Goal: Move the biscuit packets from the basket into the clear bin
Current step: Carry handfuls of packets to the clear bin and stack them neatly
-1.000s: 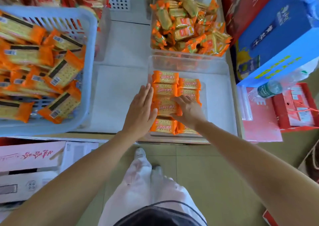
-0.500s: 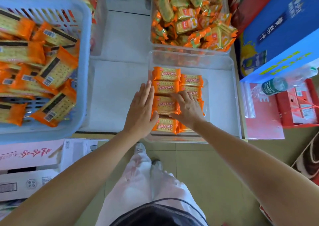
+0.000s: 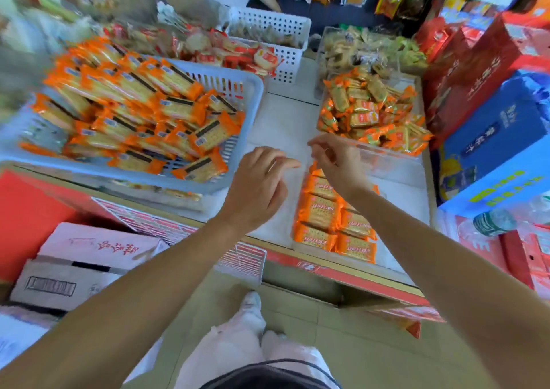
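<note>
A pale blue basket (image 3: 253, 97) at the left is heaped with orange biscuit packets (image 3: 143, 115). At the right stands the clear bin (image 3: 398, 174), with several orange packets (image 3: 327, 213) laid flat in two rows along its left side. My left hand (image 3: 256, 186) hovers between basket and bin, fingers loosely curled and empty. Over the bin's far left corner is my right hand (image 3: 336, 162), raised with fingers apart, holding nothing. It hides the farthest packets in the rows.
A second clear bin (image 3: 324, 97) of smaller orange packets sits behind the first. White perforated baskets (image 3: 285, 31) with snacks stand at the back. Blue and red gift boxes (image 3: 491, 138) crowd the right, a water bottle (image 3: 494, 222) beside them. Cardboard cartons (image 3: 74, 263) lie below left.
Both hands have lifted off the packets in the bin and risen, drifting left toward the basket. The head has tilted up, bringing more of the basket and back shelves into view.
</note>
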Demonstrator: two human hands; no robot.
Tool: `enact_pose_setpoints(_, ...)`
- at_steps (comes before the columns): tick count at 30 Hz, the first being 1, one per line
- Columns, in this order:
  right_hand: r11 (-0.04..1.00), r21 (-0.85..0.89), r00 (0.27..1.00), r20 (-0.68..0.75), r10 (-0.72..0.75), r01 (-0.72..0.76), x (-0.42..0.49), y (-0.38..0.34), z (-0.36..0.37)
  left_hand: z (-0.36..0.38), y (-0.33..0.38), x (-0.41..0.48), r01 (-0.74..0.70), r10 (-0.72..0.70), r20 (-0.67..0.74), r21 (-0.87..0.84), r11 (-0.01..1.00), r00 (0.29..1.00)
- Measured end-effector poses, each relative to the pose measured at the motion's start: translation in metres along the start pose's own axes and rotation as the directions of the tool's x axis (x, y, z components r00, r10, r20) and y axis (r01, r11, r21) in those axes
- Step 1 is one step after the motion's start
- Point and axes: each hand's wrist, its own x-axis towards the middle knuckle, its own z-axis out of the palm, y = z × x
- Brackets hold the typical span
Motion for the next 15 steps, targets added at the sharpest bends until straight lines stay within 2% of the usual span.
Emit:
enact_pose_setpoints(4, 0.985, 0.153, 0.991, 0.089, -0.098, 0.083, 0.018, -0.069, 0.03, -0.053, -0.033, -0.019, 0.142, -0.129, -0.091, 0.153, 0.978, 0.987)
enact_pose_setpoints(7, 0.971, 0.169, 0.954, 0.219, -0.204, 0.169, 0.025, -0.112, 0.055, -0.083, -0.069, -0.037, 0.265, -0.251, -0.088, 0.263, 0.928, 0.964)
enact_pose_setpoints(11, 0.95, 0.196, 0.888, 0.349, -0.298, 0.242, 0.04, -0.15, 0.094, -0.121, -0.116, -0.064, 0.491, -0.491, -0.088, 0.317, 0.811, 0.867)
enact_pose_setpoints(15, 0.952, 0.15, 0.857, 0.414, -0.306, 0.267, 0.061, -0.172, 0.141, -0.151, -0.167, -0.09, 0.579, -0.613, -0.052, 0.399, 0.711, 0.789)
